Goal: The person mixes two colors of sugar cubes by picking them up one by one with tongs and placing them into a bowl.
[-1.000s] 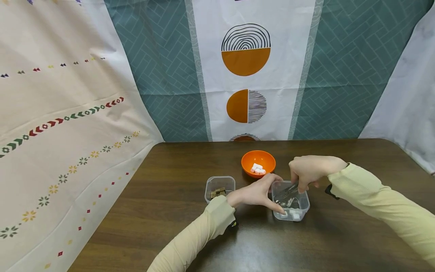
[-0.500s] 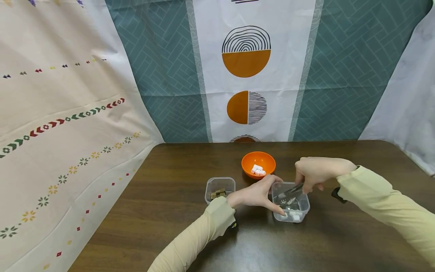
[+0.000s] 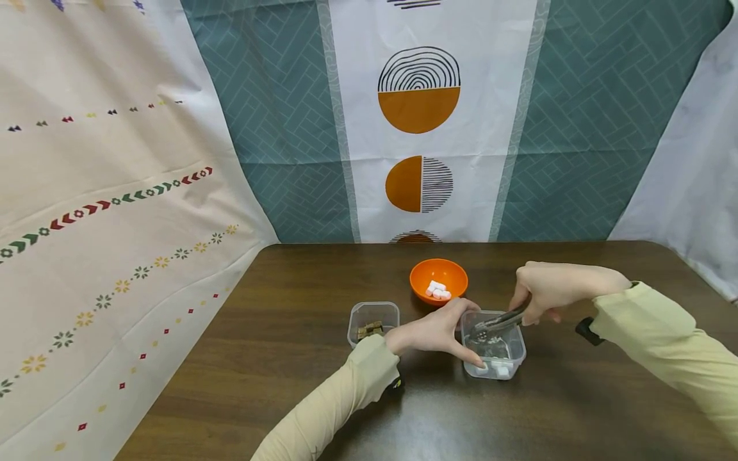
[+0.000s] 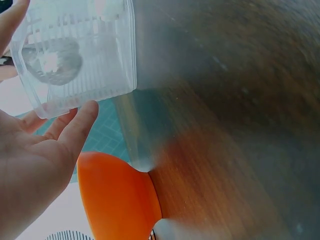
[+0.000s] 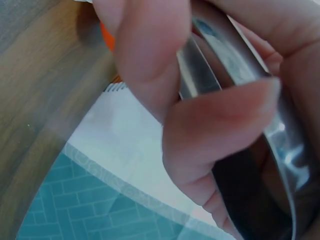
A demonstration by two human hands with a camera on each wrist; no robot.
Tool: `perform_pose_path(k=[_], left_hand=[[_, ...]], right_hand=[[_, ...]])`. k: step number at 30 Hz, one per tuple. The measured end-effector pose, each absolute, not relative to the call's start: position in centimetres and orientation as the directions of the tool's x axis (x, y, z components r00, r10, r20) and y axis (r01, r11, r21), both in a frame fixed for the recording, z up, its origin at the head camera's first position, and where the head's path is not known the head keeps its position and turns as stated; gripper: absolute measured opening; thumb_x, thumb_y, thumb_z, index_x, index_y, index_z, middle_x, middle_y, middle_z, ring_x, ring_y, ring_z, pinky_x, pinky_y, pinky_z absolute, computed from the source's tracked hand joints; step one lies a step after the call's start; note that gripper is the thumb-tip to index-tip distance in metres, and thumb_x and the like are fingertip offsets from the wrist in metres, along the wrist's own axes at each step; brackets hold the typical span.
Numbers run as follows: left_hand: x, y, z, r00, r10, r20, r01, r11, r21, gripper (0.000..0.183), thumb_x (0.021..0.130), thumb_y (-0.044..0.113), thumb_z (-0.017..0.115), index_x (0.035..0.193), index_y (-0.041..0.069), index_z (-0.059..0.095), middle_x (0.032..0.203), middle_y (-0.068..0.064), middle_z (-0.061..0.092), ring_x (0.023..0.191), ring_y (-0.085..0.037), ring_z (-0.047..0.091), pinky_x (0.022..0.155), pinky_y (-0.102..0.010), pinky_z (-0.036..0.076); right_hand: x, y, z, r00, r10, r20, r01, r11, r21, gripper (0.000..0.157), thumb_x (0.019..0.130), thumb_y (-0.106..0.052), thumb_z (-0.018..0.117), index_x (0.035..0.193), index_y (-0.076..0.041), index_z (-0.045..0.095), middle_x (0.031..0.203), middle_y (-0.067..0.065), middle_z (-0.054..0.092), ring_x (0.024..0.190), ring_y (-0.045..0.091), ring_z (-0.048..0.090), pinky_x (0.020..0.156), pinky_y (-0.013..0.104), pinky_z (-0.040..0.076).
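Head view shows the right grip [image 3: 553,288] clasping metal tongs [image 3: 501,321], whose tips reach into a clear square container [image 3: 497,351] on the tabletop [image 3: 288,365], while the left grip [image 3: 435,330] holds that container with thumb and fingers spread around its left side. Beyond the container, toward its left, an orange bowl [image 3: 453,275] carries pink-and-white pieces [image 3: 438,290], and a second clear box [image 3: 373,310] with brown chunks [image 3: 369,330] inside stands farther left on the same tabletop

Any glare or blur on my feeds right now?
Head view: pale glare on the near tabletop; left wrist view: tabletop smeared and hazy, orange bowl crisper; right wrist view: bright highlights on the metal tongs, right hand soft, out of focus.
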State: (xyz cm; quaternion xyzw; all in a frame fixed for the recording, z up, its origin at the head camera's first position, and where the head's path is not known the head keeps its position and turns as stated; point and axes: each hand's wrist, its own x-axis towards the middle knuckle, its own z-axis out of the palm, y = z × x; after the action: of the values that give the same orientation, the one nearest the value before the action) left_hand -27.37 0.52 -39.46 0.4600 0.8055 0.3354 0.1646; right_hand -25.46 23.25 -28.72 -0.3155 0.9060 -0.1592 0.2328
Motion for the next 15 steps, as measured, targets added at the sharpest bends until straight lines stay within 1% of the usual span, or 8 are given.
perform_pose_path(k=[5, 10, 15], left_hand=[[-27.3, 0.5, -39.5, -0.522, 0.852, 0.046, 0.637, 0.353, 0.685, 0.080, 0.068, 0.031, 0.080, 0.129, 0.008, 0.033, 0.114, 0.004, 0.036, 0.093, -0.008, 0.039, 0.077, -0.017, 0.038], [-27.2, 0.5, -39.4, -0.525, 0.849, 0.050, 0.637, 0.353, 0.685, 0.081, 0.067, 0.031, 0.081, 0.128, 0.007, 0.034, 0.113, 0.004, 0.037, 0.093, -0.007, 0.039, 0.077, -0.016, 0.037], [-27.2, 0.5, -39.4, -0.525, 0.850, 0.047, 0.628, 0.349, 0.695, 0.080, 0.067, 0.029, 0.081, 0.128, 0.007, 0.033, 0.115, 0.004, 0.037, 0.095, -0.007, 0.039, 0.079, -0.016, 0.037]], right_hand=[[-25.1, 24.0, -28.0, -0.692, -0.660, -0.291, -0.498, 0.729, -0.469, 0.020, 0.071, -0.005, 0.070, 0.087, -0.017, 0.072, 0.053, -0.008, 0.056, 0.034, 0.009, 0.046, 0.036, 0.024, 0.040], [-25.0, 24.3, -27.4, -0.703, -0.652, -0.283, -0.485, 0.731, -0.481, 0.023, 0.071, -0.011, 0.073, 0.094, -0.010, 0.072, 0.058, -0.007, 0.059, 0.034, 0.011, 0.048, 0.035, 0.022, 0.035], [-25.0, 24.6, -27.0, -0.703, -0.656, -0.276, -0.487, 0.726, -0.486, 0.026, 0.070, -0.014, 0.074, 0.095, -0.009, 0.071, 0.062, -0.007, 0.061, 0.034, 0.011, 0.049, 0.034, 0.021, 0.034]])
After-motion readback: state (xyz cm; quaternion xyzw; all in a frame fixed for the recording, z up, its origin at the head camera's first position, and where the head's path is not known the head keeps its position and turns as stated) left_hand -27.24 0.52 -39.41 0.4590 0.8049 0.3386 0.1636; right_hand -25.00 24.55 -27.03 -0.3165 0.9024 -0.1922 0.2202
